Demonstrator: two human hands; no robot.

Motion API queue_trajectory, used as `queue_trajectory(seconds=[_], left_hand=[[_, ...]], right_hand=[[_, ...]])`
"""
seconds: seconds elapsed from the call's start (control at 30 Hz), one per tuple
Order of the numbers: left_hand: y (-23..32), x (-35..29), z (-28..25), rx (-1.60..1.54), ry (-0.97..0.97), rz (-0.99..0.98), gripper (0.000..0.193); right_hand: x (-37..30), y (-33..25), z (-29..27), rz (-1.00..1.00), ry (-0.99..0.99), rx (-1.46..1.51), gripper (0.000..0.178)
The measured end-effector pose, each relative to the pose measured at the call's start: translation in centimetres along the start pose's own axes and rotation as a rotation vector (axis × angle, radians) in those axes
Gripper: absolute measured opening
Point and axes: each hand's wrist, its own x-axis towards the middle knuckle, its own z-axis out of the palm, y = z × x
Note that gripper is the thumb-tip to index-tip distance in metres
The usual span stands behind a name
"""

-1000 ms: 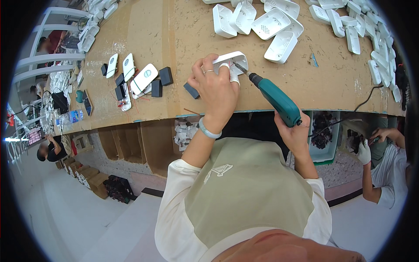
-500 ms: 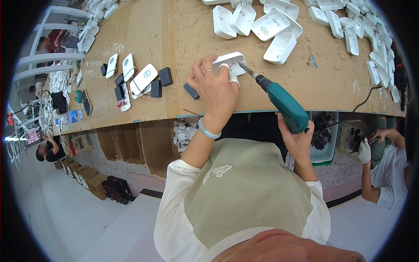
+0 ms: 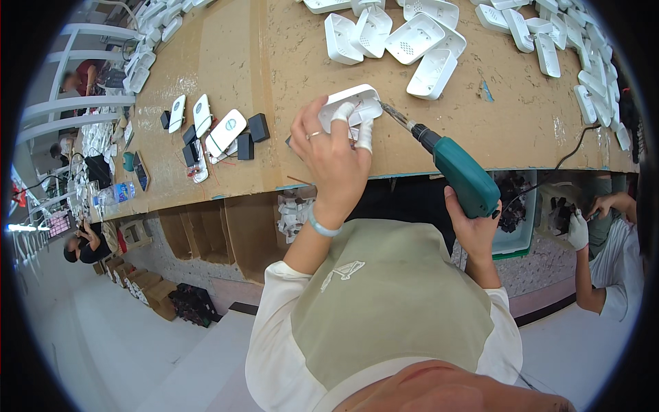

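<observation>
My left hand [image 3: 336, 151] holds a white plastic housing shell [image 3: 338, 101] on the table, its hollow side up. White coverings wrap two of its fingertips, which press inside the shell; what lies under them is mostly hidden. My right hand [image 3: 475, 230] grips the rear end of a teal electric screwdriver [image 3: 465, 175], which slants up and to the left. Its narrow metal tip ends just right of the shell's rim, seemingly apart from it. Partly hidden behind my left hand is a small dark block.
Several white shells [image 3: 415, 38] lie beyond my hands, with a larger heap [image 3: 590, 75] at right. To the left are white covers [image 3: 226, 130] with wires and black blocks [image 3: 258, 127]. A dark cord [image 3: 573, 159] crosses the front edge. Below stands a bin [image 3: 525, 237]; a co-worker [image 3: 607, 254] sits right.
The screwdriver tip has come out of the shell to its right side, and my right hand has shifted slightly right and down. My left fingers have spread further into the shell.
</observation>
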Motion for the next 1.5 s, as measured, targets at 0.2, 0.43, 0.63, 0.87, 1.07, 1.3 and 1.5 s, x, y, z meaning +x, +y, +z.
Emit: queue_trajectory(seconds=[0.2,0.43,0.63,0.87,1.07,1.3,1.5], left_hand=[[-0.7,-2.2,-1.4,-0.35,-0.122,-0.035,0.035],[-1.3,-2.0,-1.3,-0.451,-0.201,-0.036,0.049],[-2.2,-0.7,0.6,-0.395,0.041,-0.138,0.036],[-1.0,0.7,0.8,-0.023,-0.074,0.003,0.024],[-1.1,1.9,1.5,0.085,0.02,0.037,0.012],[-1.1,2.3,1.9,0.095,-0.08,0.03,0.016],[-0.8,2.5,2.1,0.122,-0.079,0.021,0.017]], right_hand=[[0.0,-0.1,-0.1,-0.011,0.011,0.024,0.016],[-0.1,0.0,0.2,-0.012,0.015,0.008,0.014],[0.0,-0.1,0.3,-0.041,0.017,-0.001,0.015],[0.8,0.3,0.8,-0.018,-0.075,-0.064,0.019],[1.9,0.8,1.6,-0.162,-0.083,-0.087,0.024],[2.6,1.1,2.2,-0.12,-0.096,-0.106,0.028],[2.8,1.2,2.3,-0.131,-0.111,-0.118,0.029]])
